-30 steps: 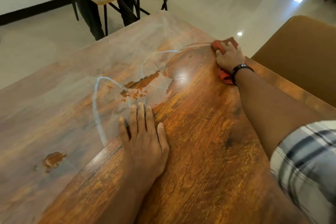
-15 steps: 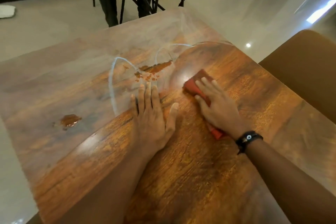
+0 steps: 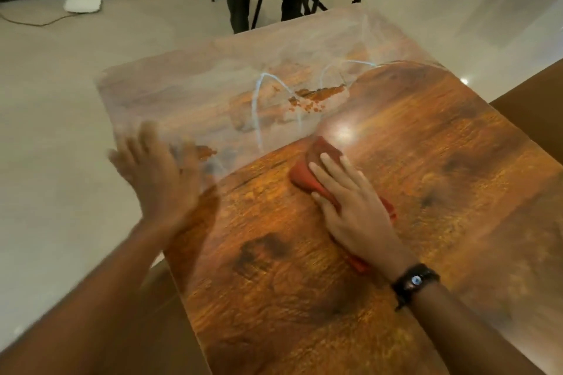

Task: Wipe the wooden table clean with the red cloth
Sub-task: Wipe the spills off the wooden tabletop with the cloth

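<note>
The table (image 3: 304, 298) top is bare wood on the near side and on the right, so a hand can slide there. The right hand (image 3: 356, 213) presses flat on the red cloth (image 3: 320, 155) in the middle. The left hand (image 3: 158, 173), blurred, blocks the left edge. A chair (image 3: 530, 113) stands close on the right.

Single head-worn wide-angle camera is looking forward and steeply down, sitting close above the glossy brown wooden table (image 3: 304, 268); the near edge is running out of frame. Left side is blurring, probably motion smear.
</note>
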`<state>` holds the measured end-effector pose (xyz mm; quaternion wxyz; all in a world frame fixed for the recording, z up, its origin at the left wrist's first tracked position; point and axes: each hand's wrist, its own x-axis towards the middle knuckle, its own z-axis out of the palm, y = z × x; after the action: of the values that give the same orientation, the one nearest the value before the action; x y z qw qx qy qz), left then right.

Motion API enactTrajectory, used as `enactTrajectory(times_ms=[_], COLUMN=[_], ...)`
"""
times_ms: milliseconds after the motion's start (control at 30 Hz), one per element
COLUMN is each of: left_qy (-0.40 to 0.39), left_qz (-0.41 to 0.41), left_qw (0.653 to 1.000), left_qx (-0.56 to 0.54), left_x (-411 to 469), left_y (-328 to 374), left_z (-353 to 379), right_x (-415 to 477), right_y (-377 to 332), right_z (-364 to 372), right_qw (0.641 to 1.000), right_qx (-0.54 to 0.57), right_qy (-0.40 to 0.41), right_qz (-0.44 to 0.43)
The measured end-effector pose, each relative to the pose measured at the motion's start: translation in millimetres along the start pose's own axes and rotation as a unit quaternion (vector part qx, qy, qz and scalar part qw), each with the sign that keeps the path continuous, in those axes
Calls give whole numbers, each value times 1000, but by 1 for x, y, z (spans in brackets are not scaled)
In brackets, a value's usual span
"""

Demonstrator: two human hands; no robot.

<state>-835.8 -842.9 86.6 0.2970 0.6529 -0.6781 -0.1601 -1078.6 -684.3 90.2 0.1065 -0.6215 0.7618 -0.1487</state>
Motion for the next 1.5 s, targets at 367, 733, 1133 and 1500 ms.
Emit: enactTrajectory(times_ms=[367,733,1133,1500], left_qy=[35,0,-18,-14], left_qz=[-234,-231,-220,-219], left_qw=[972,973,975,975], left_qx=[-7,-29,-27,-37], left_x=[84,84,84,83], left_y=[-56,-59,-55,-60], left_z=[18,12,9,11], right_x=[113,9,166,93], right_y=[-3,-198,3,-177], right_z=[-3,82,-10,79], right_qw=[991,986,967,992], right_qx=[-28,-22,-15,4], right_qy=[37,-55,55,-53], right_qz=[128,-154,249,-110])
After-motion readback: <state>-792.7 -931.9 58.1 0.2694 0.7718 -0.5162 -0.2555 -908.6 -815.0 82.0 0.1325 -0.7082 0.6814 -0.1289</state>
